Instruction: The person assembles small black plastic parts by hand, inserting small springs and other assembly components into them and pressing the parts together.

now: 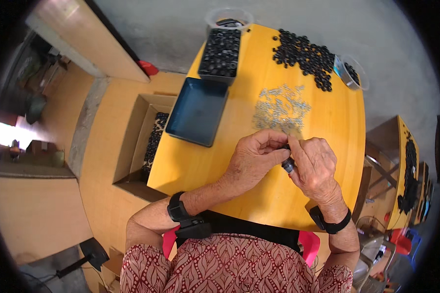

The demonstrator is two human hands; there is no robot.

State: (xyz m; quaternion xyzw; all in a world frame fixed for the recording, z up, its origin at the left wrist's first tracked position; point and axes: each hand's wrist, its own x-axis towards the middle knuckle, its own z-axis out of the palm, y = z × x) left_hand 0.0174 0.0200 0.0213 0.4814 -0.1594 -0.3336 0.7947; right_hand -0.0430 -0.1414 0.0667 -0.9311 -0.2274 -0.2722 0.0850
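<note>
My hands meet over the near middle of the yellow table. My left hand (249,158) is closed, thumb and fingers pinching a small black round part (284,148) that the fingertips mostly cover. In my right hand (317,163) is a short dark cylindrical tool with a grey-blue band (288,165); its tip meets the black part, and fingers hide much of it. Just beyond my fingers lies a loose spread of small silvery metal pieces (281,107), too fine to name. Farther off, to the right, many small black round parts (303,53) are scattered in a heap.
On the table's left stand a blue-black tray (198,112) and a dark bin of black parts (221,53), with a clear tub (230,17) behind. A clear container (352,75) tilts at the far right edge. An open cardboard box (132,141) sits left of the table.
</note>
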